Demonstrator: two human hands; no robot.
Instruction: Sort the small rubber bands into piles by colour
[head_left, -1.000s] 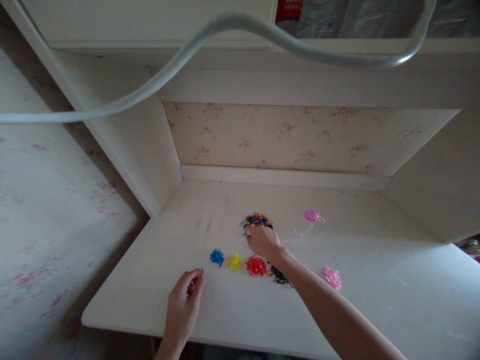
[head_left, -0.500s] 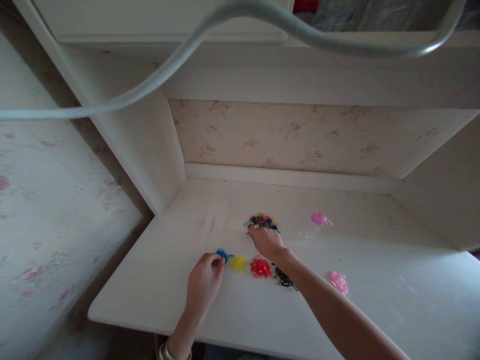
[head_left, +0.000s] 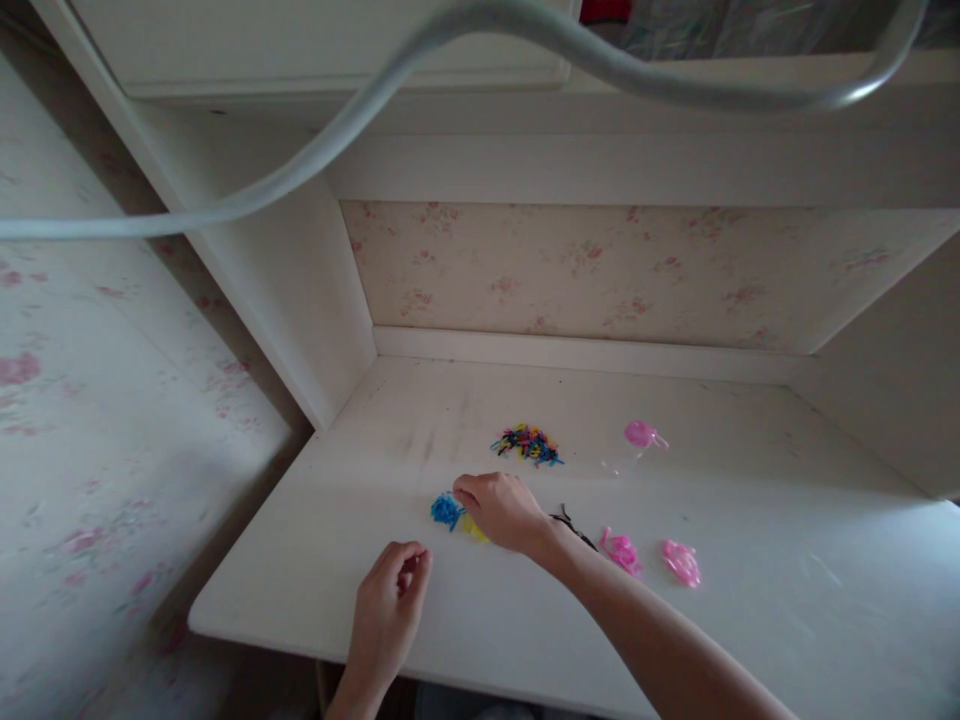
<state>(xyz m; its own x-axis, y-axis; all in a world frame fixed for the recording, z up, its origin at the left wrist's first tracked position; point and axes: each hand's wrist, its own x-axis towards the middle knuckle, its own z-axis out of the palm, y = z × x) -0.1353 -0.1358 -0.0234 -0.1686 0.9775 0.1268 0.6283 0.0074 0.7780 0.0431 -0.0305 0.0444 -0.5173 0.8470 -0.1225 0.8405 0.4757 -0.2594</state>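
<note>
My right hand point(head_left: 501, 508) is over the table with its fingers pinched together, just right of the pile of blue rubber bands point(head_left: 445, 511). Whatever it may hold is too small to see. The yellow rubber bands point(head_left: 474, 529) are partly hidden beneath that hand. Lower left, my left hand point(head_left: 391, 598) is closed, thumb against curled fingers, apart from the piles; its contents, if any, do not show. Behind the right hand lies a mixed pile of coloured rubber bands point(head_left: 527, 445). Black bands point(head_left: 574, 525) show past the right forearm.
Two pink piles, one brighter pink point(head_left: 622, 552) and one paler pink point(head_left: 681, 563), lie to the right on the white table point(head_left: 757, 640). Farther back is a pink bundle point(head_left: 641, 433) beside something transparent. A pale cable point(head_left: 300, 165) crosses the upper view below the cabinet.
My right hand has moved from the mixed pile toward the front left, beside the blue bands. My left hand has drawn back from the blue pile toward the front edge.
</note>
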